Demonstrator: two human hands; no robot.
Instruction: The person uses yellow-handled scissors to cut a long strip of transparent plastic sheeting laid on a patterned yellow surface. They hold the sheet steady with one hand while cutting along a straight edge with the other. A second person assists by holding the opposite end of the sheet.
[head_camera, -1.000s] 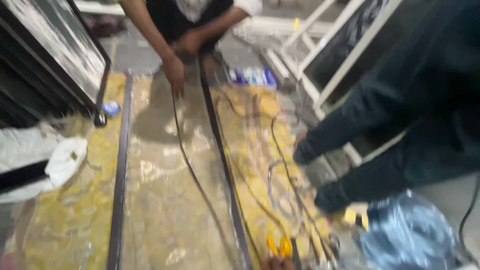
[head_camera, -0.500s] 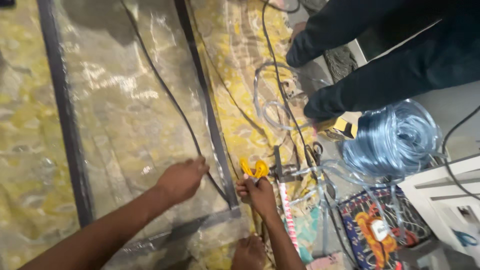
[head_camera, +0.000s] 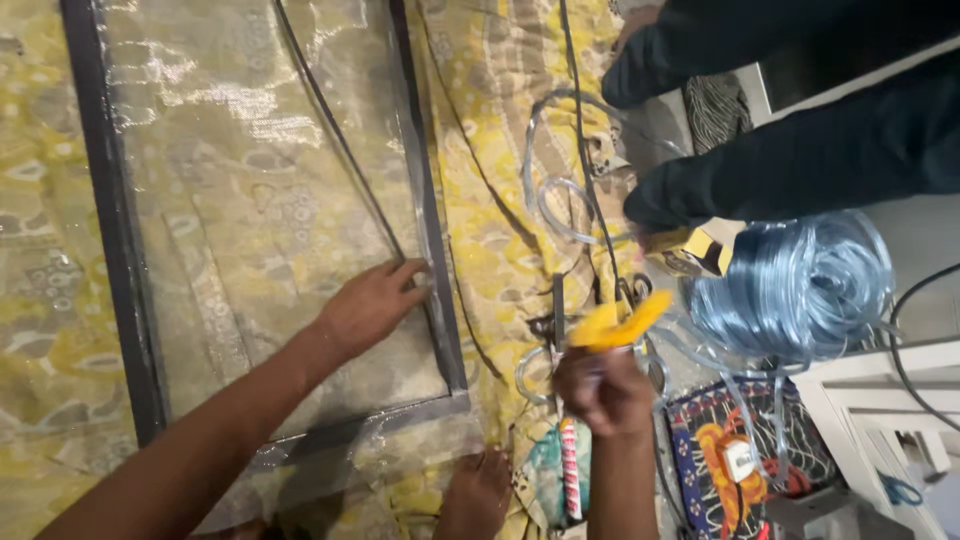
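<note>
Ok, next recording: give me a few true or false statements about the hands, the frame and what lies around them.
1. The left hand rests on the dark frame. True.
2. The right hand holds a yellow-handled tool. True.
3. The coil of clear tubing lies on the mesh inside the frame. False: it lies right of the frame, beside the tool.
4. Both hands grip the frame. False: only the left touches it.
5. The frame lies on a yellow patterned cloth. True.
</note>
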